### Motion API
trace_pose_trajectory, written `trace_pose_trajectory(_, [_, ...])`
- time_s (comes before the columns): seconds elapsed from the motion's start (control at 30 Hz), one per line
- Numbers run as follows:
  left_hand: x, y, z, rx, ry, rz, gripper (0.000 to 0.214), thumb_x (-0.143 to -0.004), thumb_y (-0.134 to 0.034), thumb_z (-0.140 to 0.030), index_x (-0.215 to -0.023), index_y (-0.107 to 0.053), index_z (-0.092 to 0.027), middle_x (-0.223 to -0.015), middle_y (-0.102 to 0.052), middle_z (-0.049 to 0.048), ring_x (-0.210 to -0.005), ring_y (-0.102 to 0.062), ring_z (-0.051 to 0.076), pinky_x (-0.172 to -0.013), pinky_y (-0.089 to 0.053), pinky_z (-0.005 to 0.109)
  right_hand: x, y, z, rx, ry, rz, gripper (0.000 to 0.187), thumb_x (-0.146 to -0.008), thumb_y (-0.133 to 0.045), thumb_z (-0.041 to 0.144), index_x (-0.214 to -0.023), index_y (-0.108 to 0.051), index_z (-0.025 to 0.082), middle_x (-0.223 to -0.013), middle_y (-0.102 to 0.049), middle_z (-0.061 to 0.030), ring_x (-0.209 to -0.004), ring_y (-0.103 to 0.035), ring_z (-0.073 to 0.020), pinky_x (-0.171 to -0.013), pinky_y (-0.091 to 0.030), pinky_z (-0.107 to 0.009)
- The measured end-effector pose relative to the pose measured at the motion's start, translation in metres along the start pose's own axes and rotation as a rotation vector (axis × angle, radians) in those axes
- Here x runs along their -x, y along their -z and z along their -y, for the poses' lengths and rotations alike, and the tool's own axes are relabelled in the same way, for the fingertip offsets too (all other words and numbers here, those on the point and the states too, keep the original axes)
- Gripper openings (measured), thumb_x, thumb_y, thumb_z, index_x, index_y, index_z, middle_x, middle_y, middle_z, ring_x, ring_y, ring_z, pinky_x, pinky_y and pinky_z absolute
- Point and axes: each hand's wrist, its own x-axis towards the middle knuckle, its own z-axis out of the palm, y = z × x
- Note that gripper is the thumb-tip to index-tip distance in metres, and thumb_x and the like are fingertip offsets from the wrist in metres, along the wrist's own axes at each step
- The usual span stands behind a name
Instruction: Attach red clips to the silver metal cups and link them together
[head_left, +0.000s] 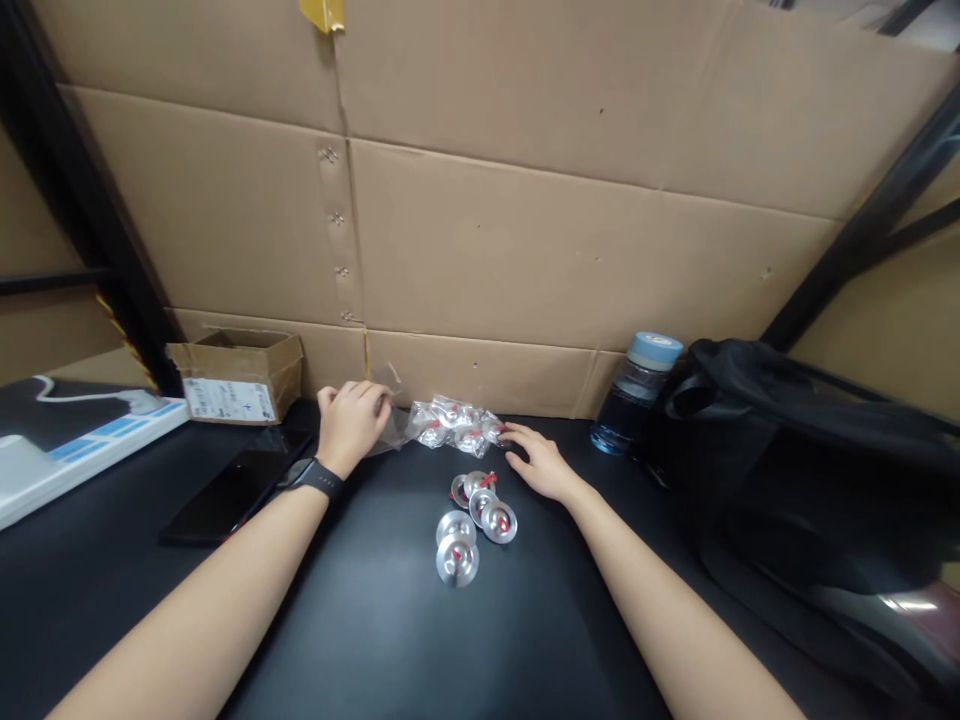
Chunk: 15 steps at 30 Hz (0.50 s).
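Observation:
Beside the back wall, my left hand [354, 425], wearing a dark watch, is closed with curled fingers on a clear plastic bag [394, 430]. My right hand [540, 460] is open, its fingertips at the right end of a pile of finger cymbals in clear plastic wrapping [457, 422]. Nearer to me lie several unwrapped silver finger cymbals with red loops: one overlapping cluster [482, 503] and, in front of it, an overlapping pair [457, 558]. My left fingertips are partly hidden behind the hand.
A black phone or tablet [240, 485], a small cardboard box [236, 372] and a white power strip [97, 450] are on the left. On the right stand a blue-lidded bottle [634, 395] and a black bag [787, 480]. Cardboard [525, 250] walls off the back.

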Motion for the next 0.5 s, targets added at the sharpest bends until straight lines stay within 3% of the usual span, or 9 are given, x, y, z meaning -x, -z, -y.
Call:
trace_pose_trajectory(0.1, [0.000, 0.020, -0.008, -0.039, -0.055, 0.043, 0.014, -0.092, -0.051, -0.026, -0.086, -0.063, -0.022, -0.097, -0.074, 0.0084, -0.102, -0.063, 0.030, -0.094, -0.030, 0.048, 0.001, 0.000, 0.001, 0.000, -0.005, -0.005, 0.035, -0.095, -0.055, 0.026, -0.128, -0.064, 0.031, -0.154, -0.050, -0.0081, -0.139, -0.048, -0.0296, -0.107, -0.038, -0.057])
trace_pose_trajectory(0.2, [0.003, 0.029, -0.013, -0.032, -0.112, 0.298, 0.008, -0.084, -0.053, -0.020, -0.084, -0.061, -0.022, -0.091, -0.073, 0.0074, -0.090, -0.066, 0.028, -0.087, -0.036, 0.044, 0.001, -0.002, 0.001, 0.002, -0.001, -0.031, 0.034, -0.095, -0.055, 0.025, -0.128, -0.064, 0.030, -0.152, -0.052, -0.0074, -0.139, -0.047, -0.0293, -0.108, -0.037, -0.056])
trace_pose_trajectory(0.33, [0.007, 0.024, -0.011, 0.041, -0.164, 0.529, 0.014, -0.081, -0.053, -0.017, -0.086, -0.064, -0.024, -0.093, -0.074, 0.0052, -0.091, -0.068, 0.026, -0.083, -0.041, 0.039, 0.002, -0.002, 0.003, 0.011, 0.008, -0.035, 0.034, -0.093, -0.057, 0.023, -0.125, -0.065, 0.030, -0.147, -0.054, -0.0077, -0.134, -0.048, -0.0294, -0.105, -0.039, -0.054])
trace_pose_trajectory(0.43, [0.011, 0.017, -0.007, 0.062, -0.181, 0.575, 0.018, -0.082, -0.057, -0.026, -0.097, -0.069, -0.028, -0.105, -0.074, 0.0040, -0.102, -0.068, 0.028, -0.088, -0.042, 0.040, 0.002, -0.001, 0.003, 0.017, -0.003, -0.023, 0.031, -0.093, -0.057, 0.023, -0.122, -0.067, 0.030, -0.146, -0.054, -0.0075, -0.133, -0.048, -0.0296, -0.104, -0.040, -0.054])
trace_pose_trajectory(0.5, [0.013, 0.013, -0.003, 0.072, -0.168, 0.600, 0.029, -0.083, -0.062, -0.041, -0.109, -0.069, -0.030, -0.117, -0.071, 0.0064, -0.111, -0.065, 0.032, -0.093, -0.043, 0.045, 0.002, -0.001, 0.002, 0.015, -0.007, -0.016, 0.029, -0.094, -0.058, 0.024, -0.121, -0.068, 0.030, -0.146, -0.054, -0.0072, -0.133, -0.048, -0.0295, -0.105, -0.039, -0.054])
